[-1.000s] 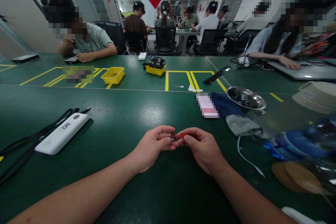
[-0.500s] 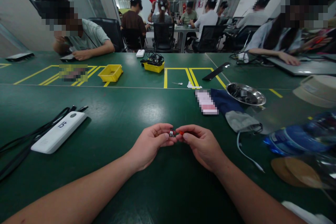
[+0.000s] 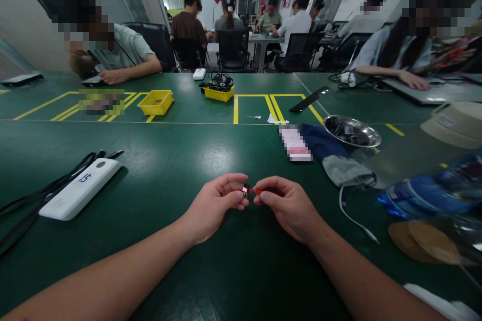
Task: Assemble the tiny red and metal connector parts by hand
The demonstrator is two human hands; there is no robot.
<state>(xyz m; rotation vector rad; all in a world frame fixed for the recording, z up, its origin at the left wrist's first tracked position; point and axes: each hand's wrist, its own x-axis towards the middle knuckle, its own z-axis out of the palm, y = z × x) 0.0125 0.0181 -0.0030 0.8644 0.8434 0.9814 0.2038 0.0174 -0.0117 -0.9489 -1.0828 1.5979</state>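
Note:
Above the middle of the green table (image 3: 181,160), my two hands are close together with a narrow gap between their fingertips. My left hand (image 3: 217,205) pinches a small black, white and red piece (image 3: 245,190) between thumb and fingers; its kind is too small to make out. Between the thumb and forefinger of my right hand (image 3: 288,205) is a tiny orange-red piece (image 3: 259,191), mostly covered by the fingers.
Left lies a white power bank (image 3: 81,188) with black cables. Ahead are a yellow bin (image 3: 155,103), a phone (image 3: 295,143) and a metal bowl (image 3: 352,131). A blue plastic bottle (image 3: 425,193) lies right. People sit across the table.
My hands have drawn slightly apart, so the gap between the two small pieces is a little wider. The whole view has shifted slightly.

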